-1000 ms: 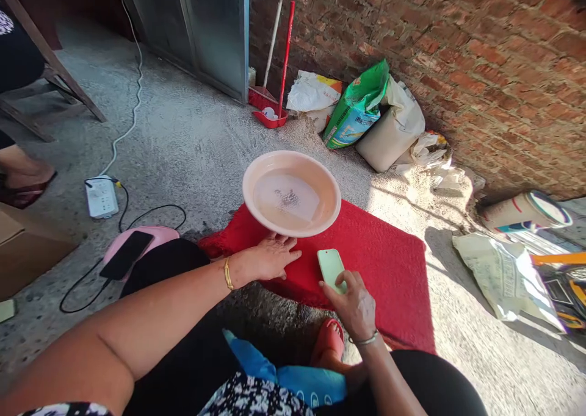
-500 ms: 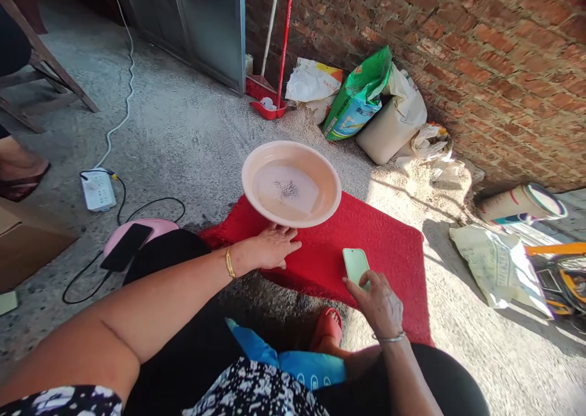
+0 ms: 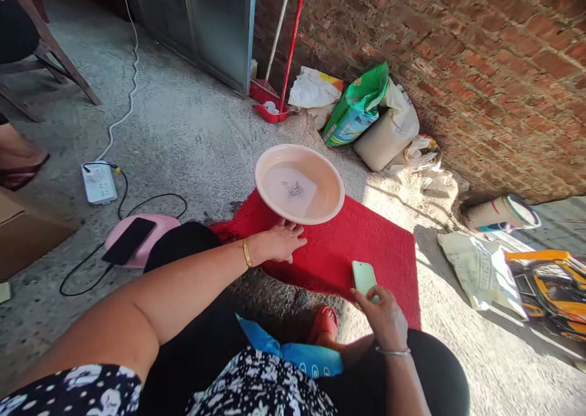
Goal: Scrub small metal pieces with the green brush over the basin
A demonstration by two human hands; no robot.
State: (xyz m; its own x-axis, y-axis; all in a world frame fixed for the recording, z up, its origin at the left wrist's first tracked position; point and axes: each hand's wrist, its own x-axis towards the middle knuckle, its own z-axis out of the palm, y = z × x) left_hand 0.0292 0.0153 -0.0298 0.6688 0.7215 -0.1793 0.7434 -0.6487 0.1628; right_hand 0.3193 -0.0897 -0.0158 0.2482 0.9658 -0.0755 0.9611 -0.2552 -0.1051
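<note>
head view: what's the right hand (image 3: 387,319) holding?
its fingers are clamping a pale green case (image 3: 363,276) over red cloth (image 3: 387,245).
and the left hand (image 3: 279,243)?
it's spreading its fingers beside the basin (image 3: 328,189).

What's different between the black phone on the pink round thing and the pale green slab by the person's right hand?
The black phone is dark; the pale green slab is light. The phone rests on the pink round thing, while the slab is in the fingers of the right hand. A cable runs to the phone; none shows at the slab. Both look flat and oblong.
</note>
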